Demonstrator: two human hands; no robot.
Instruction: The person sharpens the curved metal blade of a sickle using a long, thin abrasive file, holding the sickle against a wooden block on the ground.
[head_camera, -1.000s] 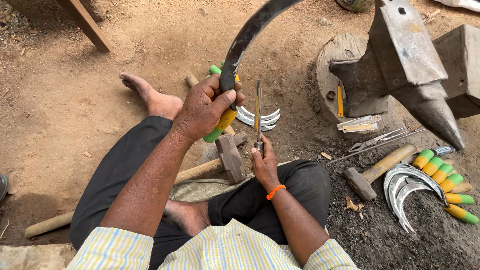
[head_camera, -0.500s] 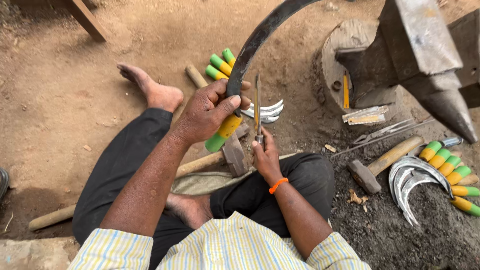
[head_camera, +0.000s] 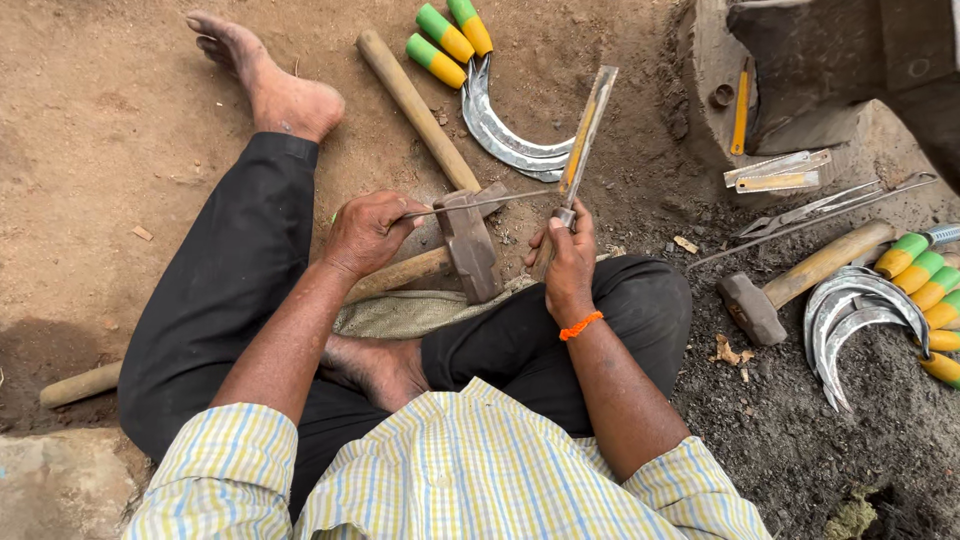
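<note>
A seated person seen from above wears a short-sleeved shirt (head_camera: 470, 470) of pale yellow checked with thin blue and white lines, and plain black trousers (head_camera: 240, 270). A thin orange band (head_camera: 581, 325) circles the right wrist. Both feet are bare. The left hand (head_camera: 368, 232) and right hand (head_camera: 567, 262) wear no gloves.

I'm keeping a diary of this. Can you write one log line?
left hand: grips sickle blade | right hand: grips flat file upright | hammer: between hands
</note>
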